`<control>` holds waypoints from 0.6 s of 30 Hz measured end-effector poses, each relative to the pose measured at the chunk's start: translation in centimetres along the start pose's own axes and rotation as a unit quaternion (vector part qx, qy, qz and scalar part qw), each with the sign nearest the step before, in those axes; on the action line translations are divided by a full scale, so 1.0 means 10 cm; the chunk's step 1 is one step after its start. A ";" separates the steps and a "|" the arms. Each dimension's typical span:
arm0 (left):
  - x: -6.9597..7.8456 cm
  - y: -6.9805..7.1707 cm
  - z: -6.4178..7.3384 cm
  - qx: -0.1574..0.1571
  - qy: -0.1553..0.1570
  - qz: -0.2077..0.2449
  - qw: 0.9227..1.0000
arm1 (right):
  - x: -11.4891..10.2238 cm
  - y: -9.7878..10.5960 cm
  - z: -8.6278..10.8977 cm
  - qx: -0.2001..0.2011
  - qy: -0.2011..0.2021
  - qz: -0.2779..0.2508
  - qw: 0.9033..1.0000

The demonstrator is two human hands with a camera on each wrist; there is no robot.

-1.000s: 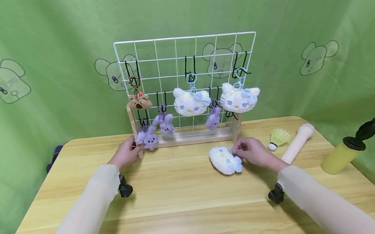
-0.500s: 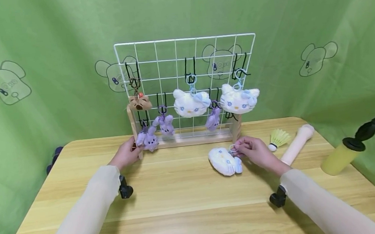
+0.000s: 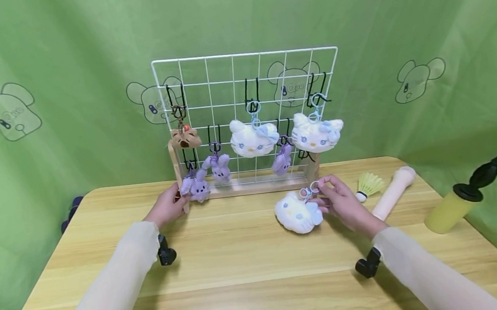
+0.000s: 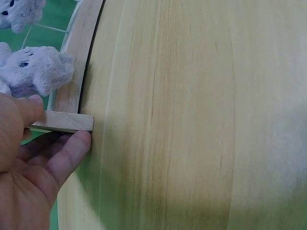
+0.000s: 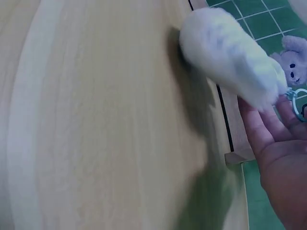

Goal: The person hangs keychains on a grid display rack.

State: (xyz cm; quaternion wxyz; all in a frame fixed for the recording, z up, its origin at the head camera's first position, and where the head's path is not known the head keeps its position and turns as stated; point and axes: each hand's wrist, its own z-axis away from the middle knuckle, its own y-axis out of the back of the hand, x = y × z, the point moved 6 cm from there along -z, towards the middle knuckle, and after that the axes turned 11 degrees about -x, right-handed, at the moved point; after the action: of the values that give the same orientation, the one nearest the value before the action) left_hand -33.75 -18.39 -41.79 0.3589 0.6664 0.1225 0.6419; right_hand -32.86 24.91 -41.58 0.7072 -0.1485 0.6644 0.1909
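Observation:
Between thumb and fingers, my left hand [image 3: 168, 206] holds the left wooden foot [image 4: 64, 121] of a white wire grid rack [image 3: 252, 188]. A purple rabbit plush keychain [image 3: 198, 187] hangs just above that hand. At the rack's right end, my right hand [image 3: 345, 203] pinches the light blue key ring [image 3: 315, 186] of a white cat plush keychain [image 3: 298, 214]. In the right wrist view this white plush [image 5: 225, 52] casts a shadow on the table and looks raised off it. Other fingers touch or lie behind the blue bow; their exact hold is partly hidden.
On black hooks hang two more white cat plushes [image 3: 253, 138], a brown plush [image 3: 186, 138] and further purple rabbits [image 3: 220, 167]. To the right lie a shuttlecock [image 3: 370, 184], a pale pink rod [image 3: 393, 192] and a yellow cylinder with a black top [image 3: 448, 210].
My right hand has raised the white cat plush keychain by its ring; ring and clasp now stand up and the plush has turned more upright. My left hand stays on the rack's foot.

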 end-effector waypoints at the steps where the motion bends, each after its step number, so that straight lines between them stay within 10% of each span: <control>1: 0.00 0.00 0.00 0.001 0.001 -0.001 1.000 | -0.02 -0.01 0.00 0.003 0.005 -0.004 1.000; 18: 0.03 0.03 0.00 0.011 -0.007 -0.032 0.999 | -0.58 -0.04 -0.04 0.117 0.157 0.149 0.969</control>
State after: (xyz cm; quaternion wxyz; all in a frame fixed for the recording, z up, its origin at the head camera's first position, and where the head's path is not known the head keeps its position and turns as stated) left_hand -33.80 -18.41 -41.43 0.3731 0.6706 0.1480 0.6239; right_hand -33.26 23.94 -35.80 0.5701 0.0078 0.7994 0.1895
